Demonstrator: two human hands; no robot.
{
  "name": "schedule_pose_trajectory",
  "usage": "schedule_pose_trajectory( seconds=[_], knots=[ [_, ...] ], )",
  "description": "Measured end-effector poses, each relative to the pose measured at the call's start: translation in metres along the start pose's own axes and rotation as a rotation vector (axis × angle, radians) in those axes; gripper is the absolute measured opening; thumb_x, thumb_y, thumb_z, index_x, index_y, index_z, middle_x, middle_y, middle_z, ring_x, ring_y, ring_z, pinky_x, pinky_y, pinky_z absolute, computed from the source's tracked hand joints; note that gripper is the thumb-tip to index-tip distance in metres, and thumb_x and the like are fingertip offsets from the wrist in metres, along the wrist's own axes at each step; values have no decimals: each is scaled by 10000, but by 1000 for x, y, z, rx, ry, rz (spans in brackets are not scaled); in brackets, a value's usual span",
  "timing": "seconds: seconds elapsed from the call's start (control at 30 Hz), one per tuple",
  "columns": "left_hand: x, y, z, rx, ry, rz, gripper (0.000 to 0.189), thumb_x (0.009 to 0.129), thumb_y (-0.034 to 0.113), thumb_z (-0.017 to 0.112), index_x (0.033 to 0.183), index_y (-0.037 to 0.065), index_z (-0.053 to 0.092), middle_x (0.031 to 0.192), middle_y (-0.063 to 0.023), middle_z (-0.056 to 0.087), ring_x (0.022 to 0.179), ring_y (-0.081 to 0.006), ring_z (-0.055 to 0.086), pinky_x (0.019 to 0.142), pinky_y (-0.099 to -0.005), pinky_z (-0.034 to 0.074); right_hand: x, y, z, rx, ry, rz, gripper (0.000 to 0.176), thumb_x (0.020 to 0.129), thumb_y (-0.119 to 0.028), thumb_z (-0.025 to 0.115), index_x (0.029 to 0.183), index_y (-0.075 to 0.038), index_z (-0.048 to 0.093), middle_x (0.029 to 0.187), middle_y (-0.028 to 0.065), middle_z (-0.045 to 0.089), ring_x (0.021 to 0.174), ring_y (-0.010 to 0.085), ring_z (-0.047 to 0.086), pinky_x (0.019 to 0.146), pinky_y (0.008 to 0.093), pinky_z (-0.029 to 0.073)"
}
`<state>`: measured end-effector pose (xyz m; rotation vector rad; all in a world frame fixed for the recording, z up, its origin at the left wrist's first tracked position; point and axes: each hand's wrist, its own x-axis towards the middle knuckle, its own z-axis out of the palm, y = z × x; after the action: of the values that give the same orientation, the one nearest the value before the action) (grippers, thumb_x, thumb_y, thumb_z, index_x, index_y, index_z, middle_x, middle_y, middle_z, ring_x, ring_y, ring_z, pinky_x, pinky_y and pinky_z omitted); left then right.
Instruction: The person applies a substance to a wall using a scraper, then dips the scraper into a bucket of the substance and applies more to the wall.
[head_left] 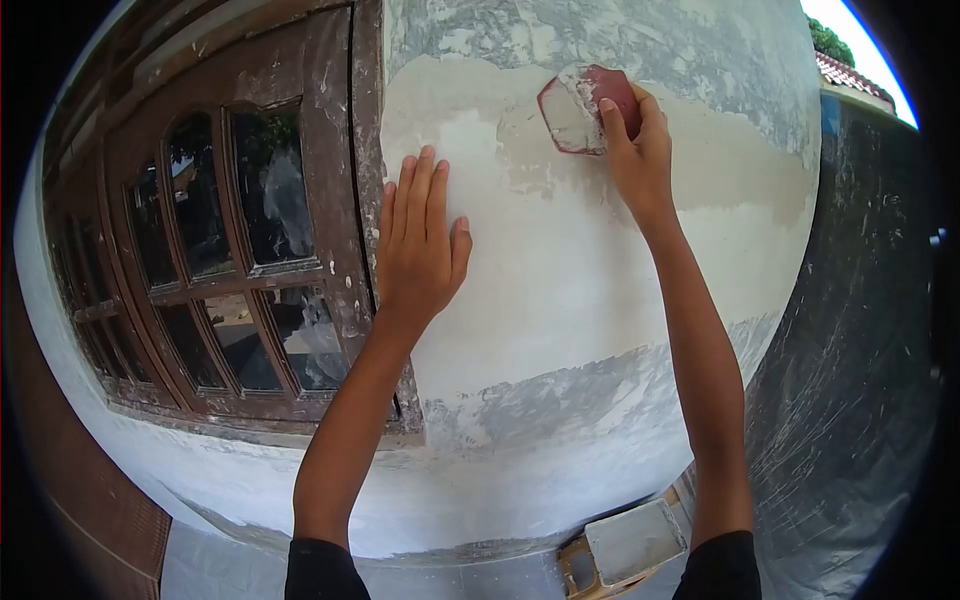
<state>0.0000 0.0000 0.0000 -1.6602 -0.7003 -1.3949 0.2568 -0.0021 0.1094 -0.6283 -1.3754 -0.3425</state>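
My right hand [643, 150] grips a red plastic putty spreader [610, 95] at the upper part of the wall, thumb on its face. Pale putty coats the left half of the spreader, which lies close over the wall surface. My left hand [420, 235] rests flat on the wall beside the window frame, fingers stretched upward and thumb out to the right. Between my hands, the wall [540, 270] carries a broad pale band of smooth putty with a darker, damp-looking patch under the spreader. Rough grey plaster shows above and below this band.
A brown wooden window [220, 250] with several glass panes and white smears stands at left. Below, a putty-smeared tray [635, 542] sits on a wooden stool or stand [580, 570]. Dark splattered sheeting [840, 330] covers the right side. A tiled roof edge [850, 78] shows beyond.
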Motion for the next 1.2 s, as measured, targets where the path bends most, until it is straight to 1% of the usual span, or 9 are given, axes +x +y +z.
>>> schedule_pose_trajectory(
  seconds=[0.07, 0.17, 0.23, 0.4, 0.63, 0.77, 0.83, 1.03, 1.2],
  knots=[
    [1, -1, -1, 10, 0, 5, 601, 949, 105, 573, 1506, -43, 402, 1605, -214, 382, 1510, -386, 331, 1223, -549, 255, 15, 12, -10, 73, 137, 45, 412, 1017, -268, 622, 1331, -4, 590, 1131, 177, 627, 983, 260, 629, 895, 366, 516],
    [-3, 5, 1, 22, 3, -22, 597, 953, 105, 567, 1507, -43, 402, 1603, -216, 383, 1510, -386, 331, 1221, -548, 257, 9, 3, -7, 197, 65, -48, 412, 1017, -270, 624, 1341, -18, 589, 1113, 164, 628, 996, 254, 622, 904, 360, 505],
    [-2, 4, 2, 20, 10, -19, 597, 951, 104, 568, 1506, -43, 403, 1602, -217, 384, 1509, -388, 332, 1221, -549, 258, -9, -7, -2, -82, -84, -159, 411, 1008, -262, 645, 1344, -31, 593, 1120, 171, 629, 983, 254, 618, 898, 348, 499],
    [-2, 4, 1, 18, 14, -12, 603, 947, 100, 571, 1509, -38, 402, 1598, -219, 388, 1507, -390, 334, 1221, -550, 256, 17, 15, -16, 110, 116, 43, 406, 1010, -255, 643, 1332, -13, 588, 1155, 187, 630, 1018, 264, 641, 920, 371, 515],
    [-1, 3, 1, 16, 7, -11, 609, 949, 103, 571, 1516, -35, 395, 1593, -221, 392, 1506, -390, 335, 1224, -548, 252, -9, 7, -13, -144, -56, -175, 398, 998, -248, 655, 1335, -44, 598, 1046, 140, 651, 975, 273, 600, 905, 378, 494],
    [-1, 2, 2, 22, 15, -3, 610, 948, 101, 569, 1516, -34, 395, 1596, -218, 390, 1507, -388, 334, 1225, -546, 250, 21, 29, -38, 33, 156, -23, 386, 1013, -235, 639, 1314, 2, 595, 1099, 166, 689, 1046, 240, 620, 928, 362, 513],
    [-2, 1, 2, 20, 15, -3, 610, 949, 101, 568, 1518, -32, 393, 1597, -217, 389, 1509, -386, 332, 1225, -546, 249, 14, 12, -40, 238, 111, 24, 376, 1021, -232, 633, 1318, -3, 595, 1150, 167, 648, 1074, 235, 623, 953, 364, 510],
    [-1, 1, 1, 20, 10, 1, 607, 950, 102, 568, 1516, -33, 396, 1598, -216, 387, 1510, -383, 331, 1224, -546, 253, -10, 14, -26, -52, -31, -127, 394, 1006, -258, 652, 1334, -47, 601, 1104, 190, 633, 1006, 280, 617, 921, 362, 500],
    [0, 1, 1, 24, 10, -5, 601, 950, 101, 568, 1511, -36, 402, 1596, -216, 390, 1508, -384, 333, 1222, -549, 255, 26, 42, -61, 13, 230, -25, 387, 1020, -241, 627, 1324, -4, 588, 1159, 170, 648, 1064, 250, 641, 966, 368, 501]
  ],
)
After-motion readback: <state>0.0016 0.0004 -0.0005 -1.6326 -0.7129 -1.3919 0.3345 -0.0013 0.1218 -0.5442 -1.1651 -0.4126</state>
